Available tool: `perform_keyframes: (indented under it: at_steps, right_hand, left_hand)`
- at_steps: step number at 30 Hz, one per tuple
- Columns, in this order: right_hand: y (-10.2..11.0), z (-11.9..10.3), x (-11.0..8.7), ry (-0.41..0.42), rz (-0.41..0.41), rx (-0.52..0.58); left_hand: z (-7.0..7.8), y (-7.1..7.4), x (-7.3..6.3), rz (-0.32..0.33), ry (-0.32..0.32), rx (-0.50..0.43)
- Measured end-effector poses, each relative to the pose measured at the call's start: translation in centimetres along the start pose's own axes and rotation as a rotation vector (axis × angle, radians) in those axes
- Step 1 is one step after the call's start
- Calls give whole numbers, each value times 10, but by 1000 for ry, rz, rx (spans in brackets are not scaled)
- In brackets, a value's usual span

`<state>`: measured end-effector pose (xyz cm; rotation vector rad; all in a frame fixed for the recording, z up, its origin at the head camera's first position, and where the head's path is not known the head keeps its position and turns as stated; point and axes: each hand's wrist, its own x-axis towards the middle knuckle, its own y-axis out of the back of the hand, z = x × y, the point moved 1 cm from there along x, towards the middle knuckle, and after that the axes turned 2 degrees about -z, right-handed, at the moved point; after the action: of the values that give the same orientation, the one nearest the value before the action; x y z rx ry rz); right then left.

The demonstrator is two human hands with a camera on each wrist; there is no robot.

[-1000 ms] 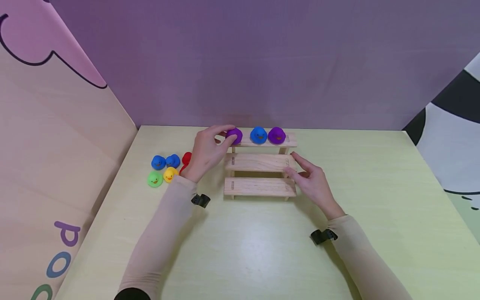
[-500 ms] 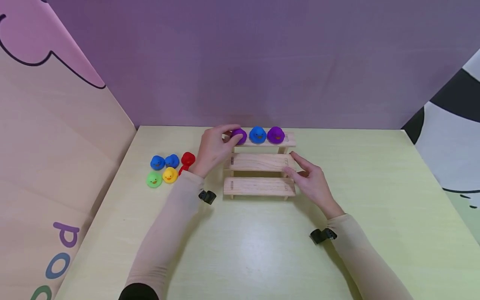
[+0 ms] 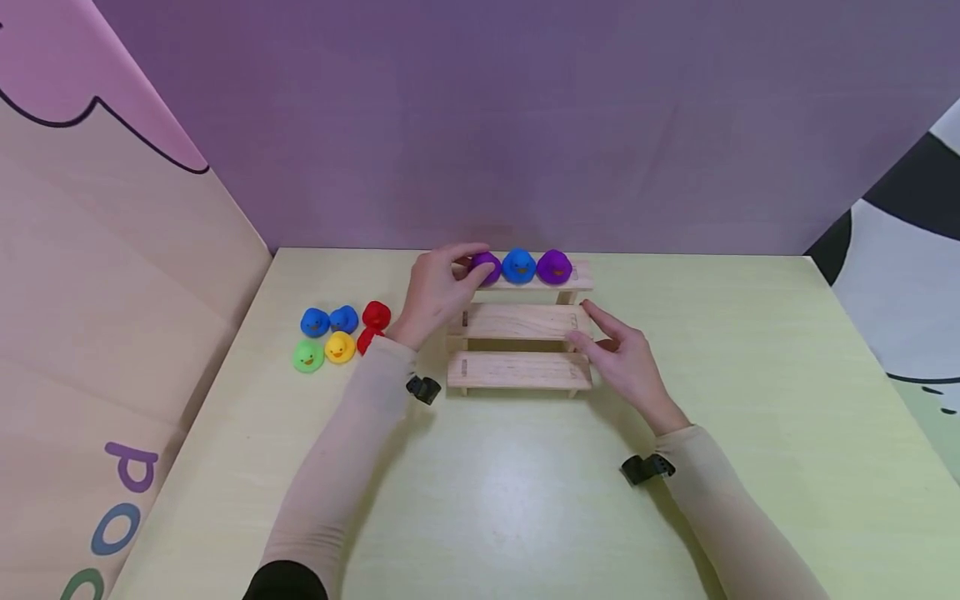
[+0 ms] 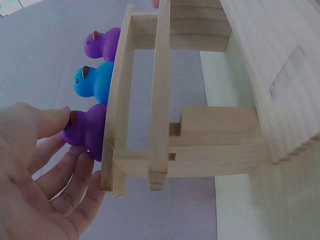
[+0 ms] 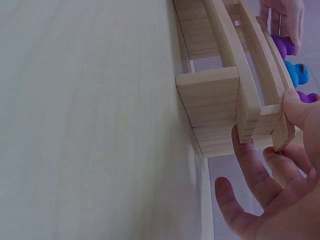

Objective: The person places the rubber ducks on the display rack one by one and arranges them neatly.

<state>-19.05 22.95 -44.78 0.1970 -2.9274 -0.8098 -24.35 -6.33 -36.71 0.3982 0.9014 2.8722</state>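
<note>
A three-tier wooden display stand (image 3: 525,322) stands on the table. On its top tier a blue rubber duck (image 3: 519,267) sits beside a purple rubber duck (image 3: 555,267) to its right. My left hand (image 3: 435,293) pinches another purple rubber duck (image 4: 91,131) at the left end of that tier, between thumb and fingers. This duck appears to rest on the tier, close against the blue one. With thumb and fingers, my right hand (image 3: 628,367) grips the right end of the stand; in the right wrist view the thumb lies on the wood and fingers curl beneath.
Left of the stand, more ducks lie grouped: two blue ones (image 3: 315,322), a green one (image 3: 308,356), a yellow one (image 3: 340,347) and two red ones (image 3: 377,315). My left wrist partly covers the lower red one. A purple panel (image 3: 525,125) rises behind the table.
My left hand has moved right along the top tier with the purple duck, closing the gap to the blue duck. My right hand stays at the stand's right end.
</note>
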Motion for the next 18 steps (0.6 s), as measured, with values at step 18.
perform_keyframes:
  at_steps: [18]
  right_hand:
    - [-1,1,0,-14,1,11]
  left_hand:
    - [-3,-2,2,-3,-14,19]
